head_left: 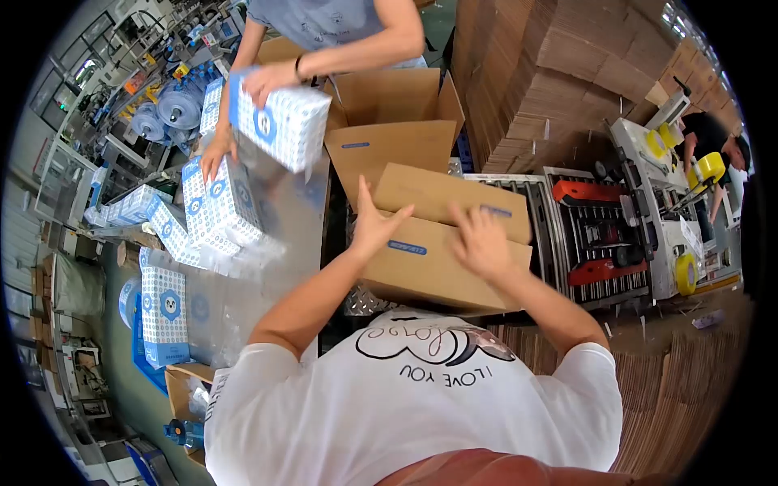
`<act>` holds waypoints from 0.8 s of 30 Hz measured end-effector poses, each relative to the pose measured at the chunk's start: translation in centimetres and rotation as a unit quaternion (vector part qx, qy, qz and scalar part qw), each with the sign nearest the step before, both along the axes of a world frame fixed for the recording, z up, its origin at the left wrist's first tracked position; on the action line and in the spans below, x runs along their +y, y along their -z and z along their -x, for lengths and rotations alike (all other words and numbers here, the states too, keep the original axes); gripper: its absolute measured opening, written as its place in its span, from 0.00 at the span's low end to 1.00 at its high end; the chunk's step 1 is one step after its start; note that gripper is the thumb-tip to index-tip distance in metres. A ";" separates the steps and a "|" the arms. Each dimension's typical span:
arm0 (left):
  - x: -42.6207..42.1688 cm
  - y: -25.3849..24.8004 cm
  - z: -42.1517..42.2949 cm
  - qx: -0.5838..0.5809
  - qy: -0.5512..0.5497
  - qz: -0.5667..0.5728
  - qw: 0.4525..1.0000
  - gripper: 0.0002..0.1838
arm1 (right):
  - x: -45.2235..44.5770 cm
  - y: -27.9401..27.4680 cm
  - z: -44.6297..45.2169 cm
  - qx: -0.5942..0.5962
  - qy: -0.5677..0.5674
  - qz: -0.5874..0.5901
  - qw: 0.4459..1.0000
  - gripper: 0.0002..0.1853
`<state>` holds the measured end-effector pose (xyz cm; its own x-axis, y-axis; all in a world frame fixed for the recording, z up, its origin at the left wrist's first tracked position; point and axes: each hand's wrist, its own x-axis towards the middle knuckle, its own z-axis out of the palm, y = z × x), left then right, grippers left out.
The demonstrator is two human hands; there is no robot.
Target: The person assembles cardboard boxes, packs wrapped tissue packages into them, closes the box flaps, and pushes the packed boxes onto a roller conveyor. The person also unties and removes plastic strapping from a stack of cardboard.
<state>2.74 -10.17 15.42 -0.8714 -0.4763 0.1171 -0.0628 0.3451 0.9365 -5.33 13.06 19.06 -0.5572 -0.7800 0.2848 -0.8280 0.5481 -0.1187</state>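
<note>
A brown cardboard carton (442, 257) lies right in front of my chest, its two long top flaps nearly meeting along a middle seam. Blue printed marks show on the near flap and on the far flap (438, 193). My left hand (379, 227) rests at the carton's left end, thumb and fingers spread. Slightly blurred, my right hand (480, 245) is over the near flap toward the right, fingers apart and reaching the seam. Neither hand is closed round anything. Just beyond stands a second carton (397, 138) with its flaps up.
Across from me a co-worker's hand (271, 79) holds a blue-and-white patterned pack (284, 125). More packs (219, 202) sit on the metal table (296, 259) at left. A roller conveyor (531, 190) leads right to a taping machine (604, 231). Flattened cardboard (559, 73) is stacked behind.
</note>
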 end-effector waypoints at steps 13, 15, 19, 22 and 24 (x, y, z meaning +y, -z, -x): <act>-15.8 6.6 -3.3 -0.214 -0.107 0.352 0.905 0.29 | 6.1 32.0 1.3 -0.748 0.228 0.324 0.532 0.48; -16.1 7.2 -4.6 -0.224 -0.084 0.198 0.951 0.29 | 9.2 35.4 3.0 -0.699 0.376 0.195 0.577 0.46; -9.7 10.9 -6.8 -0.062 -0.042 -0.158 0.985 0.33 | 21.7 24.4 9.1 -0.658 0.303 0.243 0.645 0.37; -4.5 12.2 -6.9 -0.077 0.023 -0.542 0.837 0.36 | 25.5 5.1 9.5 -0.673 0.146 0.321 0.650 0.28; -5.6 13.5 -6.8 -0.038 0.122 -0.509 0.851 0.47 | 16.7 -9.1 4.2 -0.665 0.088 0.412 0.617 0.21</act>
<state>9.50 -15.80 1.95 -0.9457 -0.1000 -0.3092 -0.1799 -0.6314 0.7543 -9.56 29.74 28.16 -0.7813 -0.5695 -0.2555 0.3648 -0.0845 -0.9272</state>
